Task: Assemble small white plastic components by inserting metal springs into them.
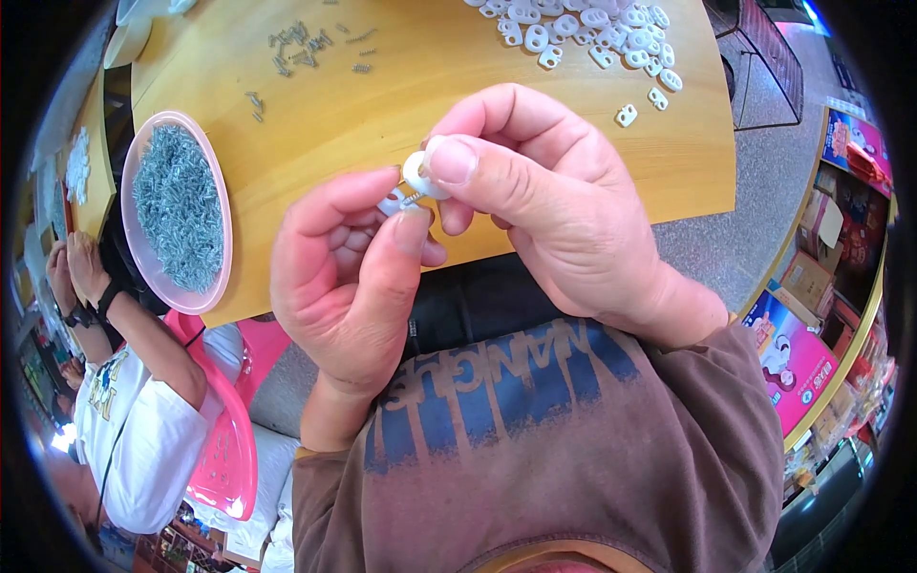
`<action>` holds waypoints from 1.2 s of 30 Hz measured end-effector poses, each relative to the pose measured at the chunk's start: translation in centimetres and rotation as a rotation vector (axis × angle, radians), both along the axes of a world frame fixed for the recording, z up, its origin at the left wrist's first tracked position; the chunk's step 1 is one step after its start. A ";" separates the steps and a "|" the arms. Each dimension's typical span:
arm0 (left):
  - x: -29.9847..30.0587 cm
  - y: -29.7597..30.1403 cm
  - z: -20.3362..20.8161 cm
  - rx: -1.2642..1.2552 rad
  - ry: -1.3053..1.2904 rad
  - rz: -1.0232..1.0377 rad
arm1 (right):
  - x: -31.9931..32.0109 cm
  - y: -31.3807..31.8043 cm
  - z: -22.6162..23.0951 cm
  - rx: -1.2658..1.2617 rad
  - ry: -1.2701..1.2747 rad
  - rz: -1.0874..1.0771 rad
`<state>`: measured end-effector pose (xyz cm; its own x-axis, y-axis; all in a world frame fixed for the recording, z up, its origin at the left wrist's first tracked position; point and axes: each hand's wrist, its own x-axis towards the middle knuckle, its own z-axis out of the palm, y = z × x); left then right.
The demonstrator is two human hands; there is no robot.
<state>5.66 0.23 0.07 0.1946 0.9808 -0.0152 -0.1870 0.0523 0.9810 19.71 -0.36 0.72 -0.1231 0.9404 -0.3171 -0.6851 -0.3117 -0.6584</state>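
My left hand pinches a small white plastic cord lock piece between thumb and forefinger. From it a short metal spring points toward the other hand. Thumb and fingers of my right hand grip a rounded white cord lock piece, right against the spring's upper end. The fingertips cover parts of both pieces, so I cannot tell how far they fit together. Both hands are held above the near edge of the wooden table.
A pink basin full of metal springs stands at the table's left edge. Loose springs lie at the far left, and a pile of white cord lock pieces at the far right. A person sits at left beside a pink chair; shelves stand right.
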 end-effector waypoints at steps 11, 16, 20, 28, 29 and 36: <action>-0.1 -0.3 0.3 -0.010 0.034 -0.024 | 0.3 -0.5 0.7 0.114 -0.093 0.005; -0.3 -0.2 0.6 -0.056 0.012 -0.037 | -0.5 -0.8 -0.7 0.289 -0.427 -0.082; -0.4 0.0 0.6 -0.109 -0.007 -0.035 | -0.6 -0.7 -0.8 0.411 -0.549 -0.072; -0.4 0.2 0.4 -0.088 -0.056 -0.071 | -0.3 -0.7 -0.7 0.331 -0.313 -0.050; -0.4 0.2 0.4 -0.090 -0.056 -0.090 | -0.3 -0.6 -0.8 0.314 -0.273 -0.060; 0.5 -0.2 0.7 -0.095 0.011 0.023 | -0.4 -0.5 -0.7 0.262 -0.156 -0.057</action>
<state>6.16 -0.01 0.75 0.1711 0.9790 -0.1105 -0.1786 0.1411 0.9737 19.29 -0.87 0.00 -0.0368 0.9966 -0.0743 -0.5807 -0.0818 -0.8100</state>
